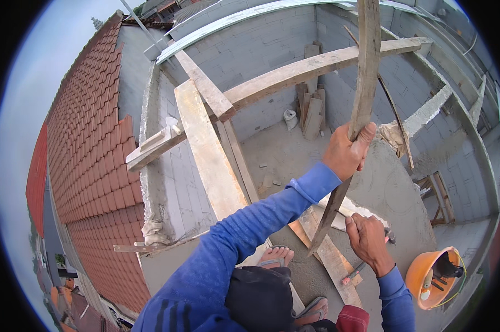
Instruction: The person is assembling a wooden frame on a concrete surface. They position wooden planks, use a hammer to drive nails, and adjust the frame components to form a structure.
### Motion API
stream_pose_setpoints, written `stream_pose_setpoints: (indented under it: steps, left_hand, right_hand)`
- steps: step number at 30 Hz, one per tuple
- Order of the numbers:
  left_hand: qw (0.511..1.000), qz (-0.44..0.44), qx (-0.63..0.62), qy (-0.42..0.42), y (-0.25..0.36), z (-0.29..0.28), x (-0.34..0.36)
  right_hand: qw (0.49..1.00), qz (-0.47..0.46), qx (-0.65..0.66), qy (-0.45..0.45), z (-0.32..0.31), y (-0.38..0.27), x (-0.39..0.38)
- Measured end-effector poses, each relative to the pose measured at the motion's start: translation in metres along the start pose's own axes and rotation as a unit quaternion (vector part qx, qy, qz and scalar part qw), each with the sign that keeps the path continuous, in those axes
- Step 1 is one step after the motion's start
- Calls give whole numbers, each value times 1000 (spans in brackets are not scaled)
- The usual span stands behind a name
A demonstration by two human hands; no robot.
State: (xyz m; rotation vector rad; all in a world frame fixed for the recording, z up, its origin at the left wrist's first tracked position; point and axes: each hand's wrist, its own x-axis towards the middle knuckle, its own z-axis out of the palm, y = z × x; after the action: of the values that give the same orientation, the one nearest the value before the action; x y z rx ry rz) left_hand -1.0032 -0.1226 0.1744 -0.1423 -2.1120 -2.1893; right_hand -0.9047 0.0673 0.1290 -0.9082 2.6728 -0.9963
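Observation:
My left hand (349, 149) is wrapped around a long, narrow wooden batten (367, 66), which stands tilted before me, its lower end reaching down over the boards. Closed near the batten's lower part is my right hand (366, 240); a thin dark piece shows by its fingertips, too small to name. Below them lies a wooden board (332, 271). A tool with a red-ended handle (352, 275) rests on it, partly hidden by my right wrist. Just past my right fingers, a dark metal tool head (391, 237) shows beside a pale board.
An orange bucket (413, 272) holding tools stands at lower right. A long beam (316, 65) crosses between grey block walls (255, 52), with a wide plank (208, 149) at left. Far below, planks (313, 116) lean near a white sack (290, 119). Red roof tiles (95, 166) slope at left.

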Motion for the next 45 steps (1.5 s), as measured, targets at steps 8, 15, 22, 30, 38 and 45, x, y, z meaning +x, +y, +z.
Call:
stream_pose_setpoints:
  steps: [8,15,22,30,38,45]
  left_hand:
    - [998,25,50,-15,9,-47,-19]
    - [991,43,77,98,10,-80,-69]
    - [979,55,79,180,26,-112,-100]
    - [980,42,47,188,14,-133,-106]
    - [973,48,59,218,10,-136,-98]
    - [982,86,14,166,11,-117,-114]
  right_hand:
    - [993,26,112,-31,54,-18,39]
    - [958,66,259,-102,104,-31,51]
    - [956,40,188,-222,83,-62,58]
    - [974,-16,135,-181,108,-62,52]
    - [984,31,86,-150,128,-72,43]
    - [980,-113,-1,-164,88,-50,62]
